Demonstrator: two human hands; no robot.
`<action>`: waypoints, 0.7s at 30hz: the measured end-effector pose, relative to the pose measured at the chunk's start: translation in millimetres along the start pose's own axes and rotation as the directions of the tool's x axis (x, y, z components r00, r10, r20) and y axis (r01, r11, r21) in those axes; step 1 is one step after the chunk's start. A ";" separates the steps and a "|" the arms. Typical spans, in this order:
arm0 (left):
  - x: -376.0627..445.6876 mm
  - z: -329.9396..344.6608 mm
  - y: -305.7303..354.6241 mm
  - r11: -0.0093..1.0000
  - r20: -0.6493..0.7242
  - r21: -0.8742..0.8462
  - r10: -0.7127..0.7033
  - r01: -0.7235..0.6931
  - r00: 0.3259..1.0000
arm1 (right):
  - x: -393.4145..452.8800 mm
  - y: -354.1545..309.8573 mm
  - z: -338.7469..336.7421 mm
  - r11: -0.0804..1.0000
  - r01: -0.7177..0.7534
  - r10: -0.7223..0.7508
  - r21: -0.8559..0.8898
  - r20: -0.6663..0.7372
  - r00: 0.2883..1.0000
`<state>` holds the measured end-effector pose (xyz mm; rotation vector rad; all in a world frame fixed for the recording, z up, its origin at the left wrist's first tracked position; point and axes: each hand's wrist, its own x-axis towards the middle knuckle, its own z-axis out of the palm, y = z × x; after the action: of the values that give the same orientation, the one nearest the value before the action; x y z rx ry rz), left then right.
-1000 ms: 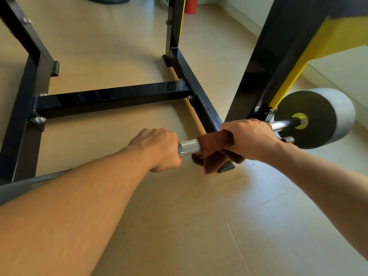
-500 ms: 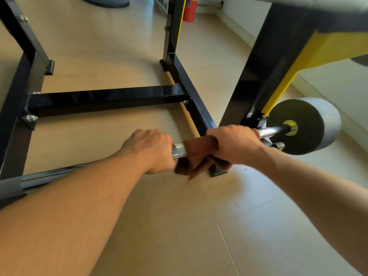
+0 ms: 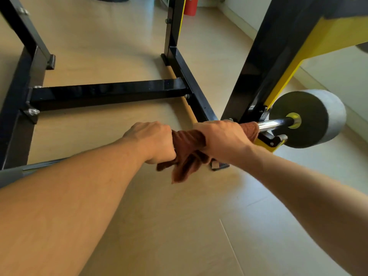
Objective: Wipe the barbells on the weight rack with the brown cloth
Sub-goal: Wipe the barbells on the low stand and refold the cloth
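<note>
A chrome barbell (image 3: 272,124) rests low on the black and yellow weight rack (image 3: 264,56), with a grey weight plate (image 3: 310,118) on its right end. The brown cloth (image 3: 189,148) is wrapped around the bar between my hands, and a loose end hangs below. My right hand (image 3: 223,138) grips the cloth around the bar. My left hand (image 3: 153,140) closes on the bar just to its left, touching the cloth's edge. The bar's left part (image 3: 43,164) shows under my left forearm.
The rack's black base beams (image 3: 107,92) lie on the wooden floor ahead, with uprights at left (image 3: 22,32) and centre (image 3: 173,26). A red cylinder (image 3: 190,6) stands at the back. A yellow hook (image 3: 268,142) holds the bar by the right upright.
The cloth has spread leftward along the bar and now covers the knurled steel that showed between my hands. My two hands sit closer together.
</note>
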<state>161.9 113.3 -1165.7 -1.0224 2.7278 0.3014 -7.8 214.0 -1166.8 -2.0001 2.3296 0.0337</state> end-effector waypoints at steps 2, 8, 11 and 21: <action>0.0 0.5 0.3 0.999 -0.018 0.035 0.015 -0.014 1.000 | -8.1 45.8 -9.6 0.987 -0.133 0.139 -0.091 0.063 0.988; 3.2 1.2 2.1 0.991 -0.070 0.125 0.048 -0.038 0.996 | -11.0 35.0 -9.3 0.982 -0.181 0.179 -0.050 -0.037 0.983; 1.1 -1.3 6.2 1.000 -0.018 0.018 -0.003 0.003 1.000 | 3.0 -37.6 3.4 1.000 -0.005 0.004 -0.026 -0.042 0.999; 2.7 3.4 0.5 0.995 -0.061 0.098 0.031 -0.025 0.998 | -14.8 67.4 -12.6 0.970 -0.223 0.220 -0.095 -0.038 0.975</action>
<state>160.0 112.9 -1169.6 -0.9841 2.7841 0.1420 -72.7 238.1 -1155.2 -1.7793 2.6058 0.1368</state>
